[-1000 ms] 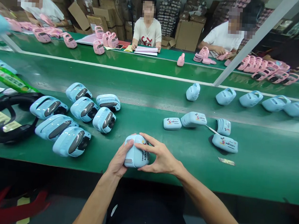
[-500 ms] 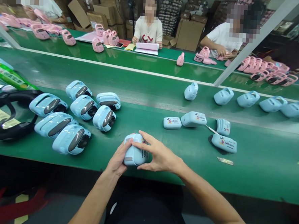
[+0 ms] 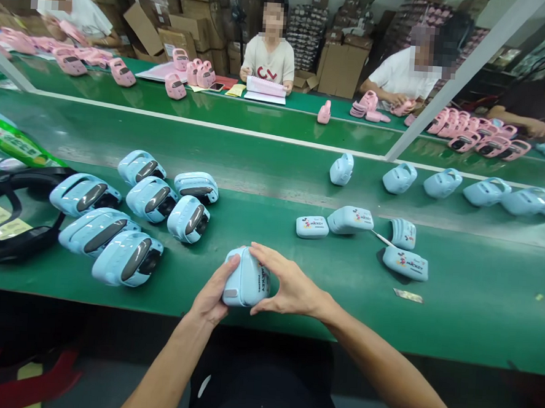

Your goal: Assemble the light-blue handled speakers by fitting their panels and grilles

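Observation:
A rounded light-blue plastic case (image 3: 241, 281) with a Mickey print on its right side is held over the front of the green bench. My left hand (image 3: 212, 295) wraps its left side, thumb on top. My right hand (image 3: 291, 286) clasps the printed side, fingers at the upper edge and thumb at the lower corner. To the right lie a printed blue cover (image 3: 312, 227), a stack of covers (image 3: 351, 220), curved blue pieces (image 3: 403, 233) and another printed cover (image 3: 406, 263). Left of my hands stand several blue housings with dark glossy panels, including a near one (image 3: 128, 258).
A black headband-like object (image 3: 24, 179) and a green packet (image 3: 15, 142) lie at the left. Blue handled housings (image 3: 399, 178) line the belt (image 3: 257, 151). A slanted metal post (image 3: 450, 92) rises at the right. Several people sit across among pink housings (image 3: 175, 86).
My right index finger has moved off the case's top face towards its upper right edge. The case shows slightly more of its print. The camera view has shifted a little.

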Demonstrator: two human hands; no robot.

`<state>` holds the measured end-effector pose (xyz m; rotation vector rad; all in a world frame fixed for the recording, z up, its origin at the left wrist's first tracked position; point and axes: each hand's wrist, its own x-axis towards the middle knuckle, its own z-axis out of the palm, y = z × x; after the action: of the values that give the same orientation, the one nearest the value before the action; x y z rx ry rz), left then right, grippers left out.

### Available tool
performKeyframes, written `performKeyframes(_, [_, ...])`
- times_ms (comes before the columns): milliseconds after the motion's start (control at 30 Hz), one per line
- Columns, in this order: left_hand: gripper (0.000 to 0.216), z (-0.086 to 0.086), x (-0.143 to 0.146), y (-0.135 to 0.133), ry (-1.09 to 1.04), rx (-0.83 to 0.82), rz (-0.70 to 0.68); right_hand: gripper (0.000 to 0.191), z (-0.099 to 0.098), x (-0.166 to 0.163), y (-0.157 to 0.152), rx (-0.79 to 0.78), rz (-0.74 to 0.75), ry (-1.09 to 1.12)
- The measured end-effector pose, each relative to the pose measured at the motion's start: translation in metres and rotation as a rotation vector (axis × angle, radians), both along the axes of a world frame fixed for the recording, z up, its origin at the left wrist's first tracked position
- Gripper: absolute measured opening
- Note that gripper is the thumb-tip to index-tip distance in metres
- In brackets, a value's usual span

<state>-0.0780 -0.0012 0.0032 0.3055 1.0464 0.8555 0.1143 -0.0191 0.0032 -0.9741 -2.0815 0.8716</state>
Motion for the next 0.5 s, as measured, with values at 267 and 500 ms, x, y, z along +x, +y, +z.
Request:
performKeyframes(267, [0.067,0.009,-0.006,-0.004,0.083,0.149,0.013,0.116,0.002,0.000,-0.004,0.105,-0.007,-0.051])
performKeyframes(500, [0.082,0.018,-0.007,-0.007,0.128,0.181,-0.022,0.121,0.008,-0.003,-0.006,0.093,-0.023,-0.053])
